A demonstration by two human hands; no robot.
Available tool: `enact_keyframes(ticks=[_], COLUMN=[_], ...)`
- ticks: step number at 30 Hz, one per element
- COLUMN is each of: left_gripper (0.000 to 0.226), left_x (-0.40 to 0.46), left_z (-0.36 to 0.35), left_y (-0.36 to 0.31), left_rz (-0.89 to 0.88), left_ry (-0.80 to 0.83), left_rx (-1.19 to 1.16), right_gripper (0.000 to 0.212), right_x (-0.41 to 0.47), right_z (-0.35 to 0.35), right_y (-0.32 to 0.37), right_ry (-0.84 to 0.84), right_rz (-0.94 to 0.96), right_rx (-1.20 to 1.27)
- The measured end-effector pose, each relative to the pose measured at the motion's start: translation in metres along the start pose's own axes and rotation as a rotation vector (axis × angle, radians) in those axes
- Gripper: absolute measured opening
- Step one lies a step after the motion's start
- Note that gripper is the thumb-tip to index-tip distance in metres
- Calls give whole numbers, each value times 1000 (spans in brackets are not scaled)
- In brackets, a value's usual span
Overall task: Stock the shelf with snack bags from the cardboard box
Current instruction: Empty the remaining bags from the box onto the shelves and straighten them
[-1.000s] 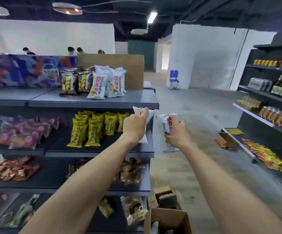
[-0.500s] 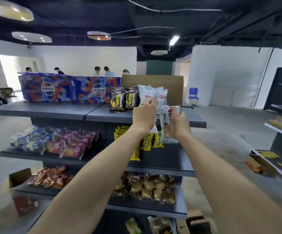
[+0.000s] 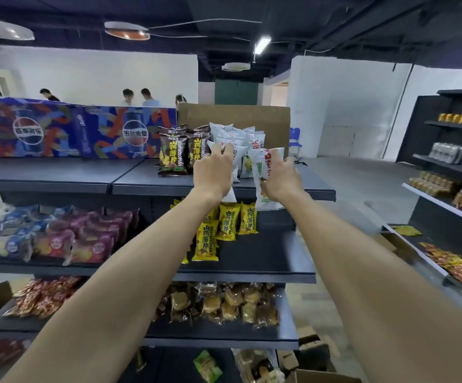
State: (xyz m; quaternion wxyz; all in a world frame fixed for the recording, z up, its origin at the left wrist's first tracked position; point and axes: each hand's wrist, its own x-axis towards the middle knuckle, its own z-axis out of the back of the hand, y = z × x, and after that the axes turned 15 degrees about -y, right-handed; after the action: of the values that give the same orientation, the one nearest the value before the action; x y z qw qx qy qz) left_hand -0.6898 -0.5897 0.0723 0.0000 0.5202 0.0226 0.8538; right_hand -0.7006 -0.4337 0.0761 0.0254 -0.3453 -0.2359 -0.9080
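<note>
The left hand (image 3: 214, 168) grips a white bag (image 3: 228, 193) at the top shelf (image 3: 252, 183), fingertips against the white bags (image 3: 235, 139) standing there. The right hand (image 3: 278, 178) clasps a second bag (image 3: 265, 172), upright just beside them. A box (image 3: 323, 378) corner shows below.

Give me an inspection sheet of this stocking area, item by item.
Surface: dark top shelf, bare toward the left.
Job's things: white snack bags standing on the top shelf beside brown snack bags; cardboard box at the bottom edge.
Clutter: blue cola cartons and a brown cardboard sheet at the back of the top shelf.
Grippers: left hand holds a white bag at the row; right hand grips another white bag.
Cables: one runs along the ceiling.
Surroundings: yellow bags on the shelf below; people behind.
</note>
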Motion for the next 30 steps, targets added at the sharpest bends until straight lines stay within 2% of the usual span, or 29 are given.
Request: enact_keyframes(ticks=[6, 13, 17, 21, 25, 30], left_gripper=[44, 54, 46, 50, 52, 54], left_x=[30, 54, 56, 48, 47, 47], left_z=[-53, -134, -173, -208, -229, -224], left_y=[-2, -6, -8, -7, -1, 0], left_rz=[-9, 8, -14, 12, 69, 94], left_ry=[-3, -11, -110, -247, -329, -290], left_rx=[5, 4, 13, -26, -5, -12], right_gripper=[63, 63, 67, 76, 83, 81], right_x=[53, 111, 132, 133, 134, 131], right_z=[-45, -107, -141, -181, -199, -198], right_y=[-9, -30, -38, -46, -51, -50], right_ry=[3, 30, -2, -93, -109, -114], right_rz=[6, 20, 63, 96, 125, 112], right_rx=[22, 23, 63, 96, 83, 83])
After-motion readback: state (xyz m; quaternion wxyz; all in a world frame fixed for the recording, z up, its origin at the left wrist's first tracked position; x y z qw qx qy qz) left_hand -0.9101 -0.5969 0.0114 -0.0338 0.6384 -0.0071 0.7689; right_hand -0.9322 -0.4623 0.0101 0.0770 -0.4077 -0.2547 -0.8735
